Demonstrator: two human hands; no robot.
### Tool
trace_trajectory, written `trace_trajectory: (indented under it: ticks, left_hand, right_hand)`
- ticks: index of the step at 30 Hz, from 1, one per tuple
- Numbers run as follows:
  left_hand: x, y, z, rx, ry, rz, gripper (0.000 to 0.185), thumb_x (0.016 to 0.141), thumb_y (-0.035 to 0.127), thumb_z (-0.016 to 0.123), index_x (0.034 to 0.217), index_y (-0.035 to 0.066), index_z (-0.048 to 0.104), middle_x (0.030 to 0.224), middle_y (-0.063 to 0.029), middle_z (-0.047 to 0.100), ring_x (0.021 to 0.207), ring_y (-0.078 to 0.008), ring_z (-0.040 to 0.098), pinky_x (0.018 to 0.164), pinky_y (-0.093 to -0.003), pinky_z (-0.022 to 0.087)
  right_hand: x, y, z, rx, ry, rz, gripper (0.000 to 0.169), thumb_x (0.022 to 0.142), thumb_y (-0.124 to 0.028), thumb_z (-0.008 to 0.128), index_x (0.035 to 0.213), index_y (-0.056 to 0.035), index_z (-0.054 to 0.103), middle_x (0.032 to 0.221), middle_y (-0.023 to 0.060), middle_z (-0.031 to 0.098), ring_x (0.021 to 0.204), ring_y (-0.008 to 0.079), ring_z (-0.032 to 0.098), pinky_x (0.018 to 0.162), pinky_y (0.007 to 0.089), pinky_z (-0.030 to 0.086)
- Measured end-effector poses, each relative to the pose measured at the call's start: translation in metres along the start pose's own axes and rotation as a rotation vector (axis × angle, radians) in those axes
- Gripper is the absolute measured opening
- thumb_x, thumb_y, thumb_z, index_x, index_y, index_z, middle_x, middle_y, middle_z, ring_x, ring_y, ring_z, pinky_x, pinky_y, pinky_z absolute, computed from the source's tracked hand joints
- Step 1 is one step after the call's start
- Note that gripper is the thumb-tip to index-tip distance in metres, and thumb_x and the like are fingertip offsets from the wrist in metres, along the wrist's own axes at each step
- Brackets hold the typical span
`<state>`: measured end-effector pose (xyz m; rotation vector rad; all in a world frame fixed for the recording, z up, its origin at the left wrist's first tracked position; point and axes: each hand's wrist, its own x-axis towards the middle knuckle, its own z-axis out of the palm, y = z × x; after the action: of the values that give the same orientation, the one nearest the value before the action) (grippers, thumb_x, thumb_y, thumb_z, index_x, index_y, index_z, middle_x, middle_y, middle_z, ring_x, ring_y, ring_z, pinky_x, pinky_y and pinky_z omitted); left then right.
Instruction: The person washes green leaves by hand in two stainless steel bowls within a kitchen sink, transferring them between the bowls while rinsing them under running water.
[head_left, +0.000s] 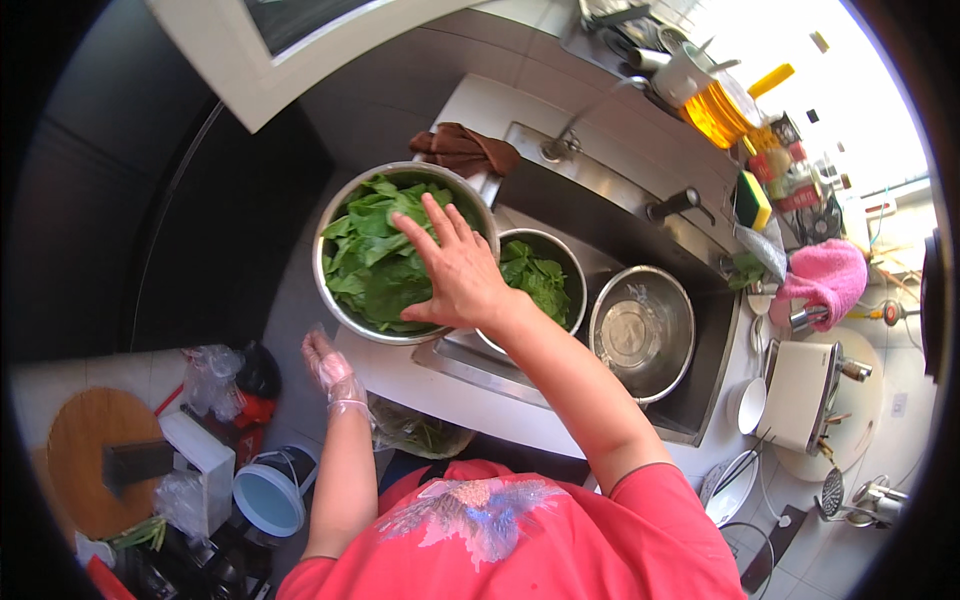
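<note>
My bare right hand (459, 274) is spread over leafy greens (375, 255) heaped in a large stainless steel basin (324, 281). Its fingers are apart with nothing gripped; whether the fingertips press on the leaves is hard to tell. That basin stands at the left end of the counter, by the sink. My left hand (334, 367), in a clear plastic glove, is held empty just below the basin's near left rim. A second steel basin (576, 285) with more greens (541, 281) sits in the sink, partly behind my right forearm. Right of it is a third steel basin (641, 330), without greens.
The steel sink (712, 360) has a faucet (559, 146) at its back. A brown cloth (465, 148) lies at the counter's far left corner. Under the front edge hangs a plastic bag (420, 427) of greens. A bucket (270, 495) stands on the floor at left.
</note>
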<state>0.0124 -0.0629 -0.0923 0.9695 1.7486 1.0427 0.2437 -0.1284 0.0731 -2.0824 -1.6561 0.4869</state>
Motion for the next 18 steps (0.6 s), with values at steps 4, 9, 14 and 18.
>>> trace_trajectory:
  ticks: [4,9,14,18]
  left_hand:
    - [0.009,0.004,-0.012,-0.041,-0.103,0.142,0.043,0.093,0.032,0.05,0.12,-0.001,0.05,0.119,-0.0158,0.053,0.105,-0.0253,0.052,0.091,-0.0354,0.042]
    - [0.007,0.03,0.002,0.202,-0.098,0.311,0.038,0.092,0.027,0.052,0.121,0.002,0.049,0.117,-0.0187,0.052,0.101,-0.0281,0.056,0.085,-0.0354,0.046]
    - [0.0,0.034,0.007,0.297,-0.101,0.538,0.034,0.094,0.023,0.049,0.121,0.002,0.048,0.116,-0.0201,0.051,0.096,-0.0308,0.058,0.081,-0.0384,0.048]
    - [0.001,0.031,0.008,0.277,-0.082,0.571,0.033,0.095,0.022,0.047,0.121,0.002,0.048,0.118,-0.0207,0.052,0.103,-0.035,0.055,0.087,-0.0404,0.045]
  right_hand:
    - [0.022,-0.016,0.017,-0.092,-0.126,0.038,0.119,0.047,-0.038,0.087,0.145,-0.0277,0.02,0.15,0.0197,0.013,0.132,0.0499,0.021,0.095,0.0653,0.036]
    - [0.031,-0.018,0.038,-0.25,-0.17,0.087,0.096,0.052,-0.027,0.083,0.136,-0.0279,0.037,0.145,0.0179,0.025,0.127,0.0466,0.032,0.09,0.0555,0.045]
    - [0.029,-0.007,0.037,-0.195,-0.016,0.011,0.066,0.055,-0.009,0.074,0.118,-0.0201,0.055,0.128,0.013,0.048,0.111,0.0377,0.049,0.088,0.0423,0.049]
    - [0.022,0.006,0.036,-0.12,0.318,-0.156,0.051,0.053,0.0,0.066,0.101,-0.0142,0.063,0.106,0.0116,0.059,0.097,0.0327,0.057,0.076,0.041,0.051]
